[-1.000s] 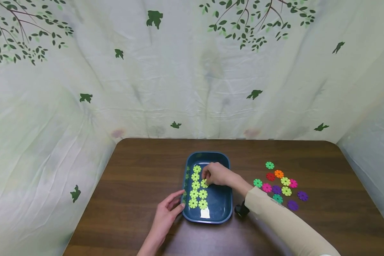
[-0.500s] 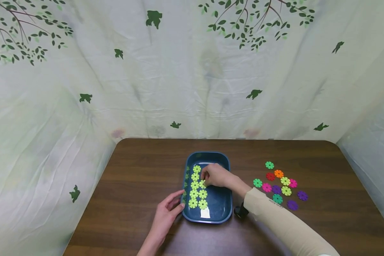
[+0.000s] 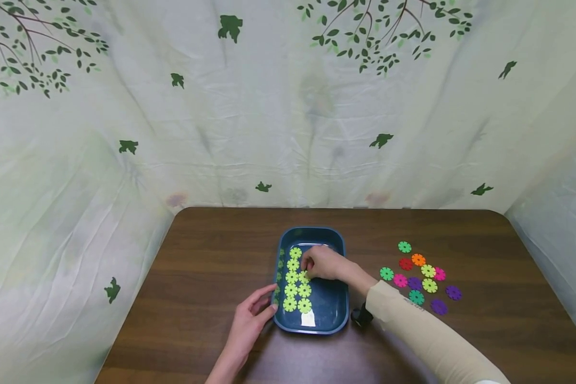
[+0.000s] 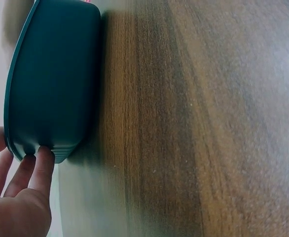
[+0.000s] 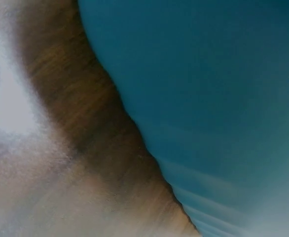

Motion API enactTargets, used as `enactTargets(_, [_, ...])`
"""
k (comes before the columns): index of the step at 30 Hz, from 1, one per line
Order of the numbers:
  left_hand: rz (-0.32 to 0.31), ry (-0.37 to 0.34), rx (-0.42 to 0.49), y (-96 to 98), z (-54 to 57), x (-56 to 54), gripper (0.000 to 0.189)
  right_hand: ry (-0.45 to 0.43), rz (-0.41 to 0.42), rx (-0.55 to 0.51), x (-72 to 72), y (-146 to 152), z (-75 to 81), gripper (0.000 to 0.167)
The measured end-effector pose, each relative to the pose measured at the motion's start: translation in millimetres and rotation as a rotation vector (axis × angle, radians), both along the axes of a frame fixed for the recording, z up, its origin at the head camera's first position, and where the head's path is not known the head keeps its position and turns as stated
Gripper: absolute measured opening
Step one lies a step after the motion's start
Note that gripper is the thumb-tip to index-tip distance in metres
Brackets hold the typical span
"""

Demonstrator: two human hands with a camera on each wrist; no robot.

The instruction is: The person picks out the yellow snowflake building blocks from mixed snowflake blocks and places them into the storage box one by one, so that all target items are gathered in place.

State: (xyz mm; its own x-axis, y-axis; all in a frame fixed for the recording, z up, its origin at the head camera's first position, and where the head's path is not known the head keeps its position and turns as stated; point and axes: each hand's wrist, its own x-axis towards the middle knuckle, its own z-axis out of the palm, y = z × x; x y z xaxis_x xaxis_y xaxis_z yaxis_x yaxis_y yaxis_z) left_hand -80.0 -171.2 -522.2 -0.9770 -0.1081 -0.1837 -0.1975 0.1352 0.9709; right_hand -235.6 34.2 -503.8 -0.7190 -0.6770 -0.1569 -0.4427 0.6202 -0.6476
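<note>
A dark blue rectangular tray (image 3: 335,304) stands on the table, holding several yellow flower-shaped pieces (image 3: 290,290) in two columns along its left side. My left hand (image 3: 249,319) grips the tray's left edge; in the left wrist view, thumb and fingers close on the rim and outer wall of the tray (image 4: 55,74). Inside the tray, my right hand (image 3: 327,263) pinches a yellow flower-shaped piece (image 3: 303,277) near the top of the second column, its fingertips partly covering it. Only the outer wall of the tray (image 5: 198,98) shows in the right wrist view, without the right hand.
Loose flower-shaped pieces in green, red, orange, pink, purple and yellow lie right of the tray, among them a purple piece (image 3: 439,306) and an orange piece (image 3: 418,260). The brown table (image 3: 211,250) meets a leaf-printed cloth (image 3: 288,106) at the back.
My right hand has shifted slightly left with the yellow flower-shaped piece, bringing it against the first column. The left hand stays at the tray's edge.
</note>
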Motion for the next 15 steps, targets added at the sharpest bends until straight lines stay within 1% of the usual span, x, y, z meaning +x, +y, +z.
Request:
enactTargets(4, [0.001, 0.001, 0.009, 0.8, 0.2, 0.2, 0.043, -0.014, 0.01, -0.036, -2.1, 2, 0.7, 0.008])
enactTargets(7, [-0.003, 0.004, 0.01, 1.2, -0.1, 0.2, 0.043, -0.027, 0.014, -0.073, -1.7, 3, 5.2, 0.01])
enactTargets(11, [-0.007, 0.008, 0.012, 0.8, -0.6, -0.2, 0.043, -0.041, 0.01, -0.133, 2.9, 7, 13.2, 0.012])
enactTargets(15, [-0.008, 0.01, 0.006, -0.2, -1.4, -0.8, 0.042, -0.056, -0.001, -0.179, 11.1, 13, 19.2, 0.014])
